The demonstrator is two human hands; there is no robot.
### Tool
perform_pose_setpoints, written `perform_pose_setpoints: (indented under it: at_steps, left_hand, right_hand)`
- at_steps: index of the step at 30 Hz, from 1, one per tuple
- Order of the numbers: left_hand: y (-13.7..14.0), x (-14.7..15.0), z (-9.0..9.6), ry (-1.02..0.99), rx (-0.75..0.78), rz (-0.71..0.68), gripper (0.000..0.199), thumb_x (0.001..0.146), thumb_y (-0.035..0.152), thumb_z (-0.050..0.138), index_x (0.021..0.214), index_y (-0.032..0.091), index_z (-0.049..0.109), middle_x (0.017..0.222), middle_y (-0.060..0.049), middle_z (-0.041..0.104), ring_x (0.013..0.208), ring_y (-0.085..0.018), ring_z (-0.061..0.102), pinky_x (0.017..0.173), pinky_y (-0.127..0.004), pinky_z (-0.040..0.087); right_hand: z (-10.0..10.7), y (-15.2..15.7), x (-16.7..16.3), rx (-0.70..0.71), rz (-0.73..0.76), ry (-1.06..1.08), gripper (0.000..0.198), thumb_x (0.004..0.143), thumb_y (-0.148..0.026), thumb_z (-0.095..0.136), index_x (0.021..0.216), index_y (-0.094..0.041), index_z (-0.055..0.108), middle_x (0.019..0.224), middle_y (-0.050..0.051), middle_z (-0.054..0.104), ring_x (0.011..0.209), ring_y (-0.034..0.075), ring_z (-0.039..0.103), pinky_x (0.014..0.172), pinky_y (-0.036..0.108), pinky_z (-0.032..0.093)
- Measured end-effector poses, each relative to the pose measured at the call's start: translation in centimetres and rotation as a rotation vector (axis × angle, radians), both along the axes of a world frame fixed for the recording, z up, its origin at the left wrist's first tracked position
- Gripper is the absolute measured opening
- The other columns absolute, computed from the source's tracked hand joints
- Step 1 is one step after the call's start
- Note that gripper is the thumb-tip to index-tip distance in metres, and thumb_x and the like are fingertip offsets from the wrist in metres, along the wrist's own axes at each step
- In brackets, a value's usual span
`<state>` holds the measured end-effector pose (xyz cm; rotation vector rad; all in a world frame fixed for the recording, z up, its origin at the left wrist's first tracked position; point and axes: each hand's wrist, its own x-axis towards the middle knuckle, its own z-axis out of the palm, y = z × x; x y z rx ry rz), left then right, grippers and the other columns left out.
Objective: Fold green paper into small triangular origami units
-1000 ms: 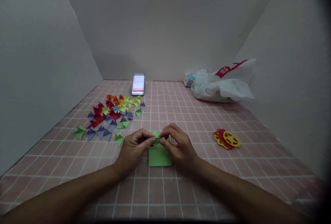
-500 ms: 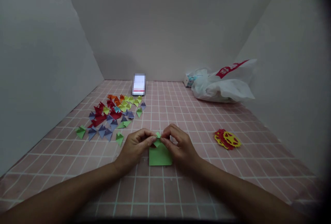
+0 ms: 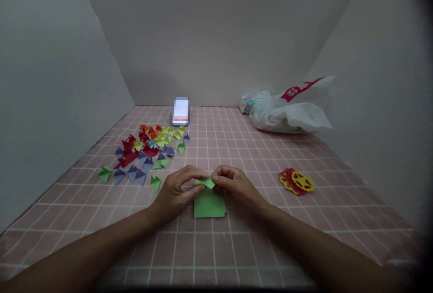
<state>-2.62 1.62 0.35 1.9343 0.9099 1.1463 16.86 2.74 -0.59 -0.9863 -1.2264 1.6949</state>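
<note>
A small folded piece of green paper (image 3: 208, 183) is held up between my two hands. My left hand (image 3: 181, 188) pinches its left side between thumb and fingers. At its right corner, the thumb and forefinger of my right hand (image 3: 236, 185) close on the paper. Below it, flat on the table, lie square green paper sheets (image 3: 209, 205), their upper part partly covered by the folded piece and my fingers. To the left of my left hand lies a green folded paper piece (image 3: 155, 183).
Several folded paper pieces in red (image 3: 129, 151), orange, yellow, purple and green spread over the left. A phone (image 3: 181, 111) stands at the back. Red and yellow cut-out discs (image 3: 302, 182) lie right. A white plastic bag (image 3: 291, 114) and a small box (image 3: 245, 104) are back right.
The green piece has turned between my fingers, its pointed tip no longer upright and a flat face now showing. My left fingers have stretched along its upper edge.
</note>
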Motion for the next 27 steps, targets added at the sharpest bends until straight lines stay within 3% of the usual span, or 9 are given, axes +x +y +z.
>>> perform_pose_setpoints:
  at_steps: [5, 10, 16, 27]
  left_hand:
    - [-0.4, 0.5, -0.2, -0.165, -0.320, 0.162, 0.006, 0.081, 0.021, 0.067, 0.083, 0.017, 0.070, 0.079, -0.002, 0.070, 0.074, -0.015, 0.064, 0.069, -0.026, 0.050]
    - [-0.6, 1.0, 0.0, -0.253, -0.529, 0.146, 0.010, 0.075, 0.025, 0.071, 0.079, 0.016, 0.070, 0.074, -0.001, 0.069, 0.070, -0.014, 0.061, 0.066, -0.024, 0.048]
    - [-0.9, 1.3, 0.2, -0.303, -0.638, 0.093, 0.014, 0.072, 0.027, 0.073, 0.073, 0.015, 0.066, 0.068, 0.001, 0.064, 0.064, -0.011, 0.056, 0.063, -0.023, 0.045]
    - [-1.3, 1.5, 0.3, -0.310, -0.740, 0.083, 0.018, 0.071, 0.031, 0.074, 0.074, 0.015, 0.067, 0.067, 0.002, 0.062, 0.061, -0.012, 0.058, 0.061, -0.024, 0.044]
  right_hand:
    - [0.4, -0.2, -0.2, 0.124, 0.034, -0.013, 0.023, 0.080, -0.040, 0.067, 0.084, -0.019, 0.059, 0.073, -0.002, 0.054, 0.065, 0.012, 0.049, 0.061, 0.026, 0.036]
    - [0.2, -0.5, -0.2, 0.325, 0.023, -0.104, 0.012, 0.080, -0.028, 0.068, 0.085, -0.020, 0.061, 0.078, -0.001, 0.055, 0.071, 0.013, 0.051, 0.063, 0.026, 0.040]
    - [0.1, -0.8, -0.2, 0.420, 0.003, -0.230, 0.005, 0.084, -0.023, 0.061, 0.081, -0.019, 0.060, 0.075, -0.001, 0.055, 0.068, 0.013, 0.050, 0.061, 0.026, 0.040]
    - [0.3, -1.3, -0.3, 0.848, -0.085, -0.422, 0.011, 0.086, -0.008, 0.056, 0.084, -0.019, 0.058, 0.078, 0.001, 0.057, 0.074, 0.015, 0.055, 0.067, 0.028, 0.042]
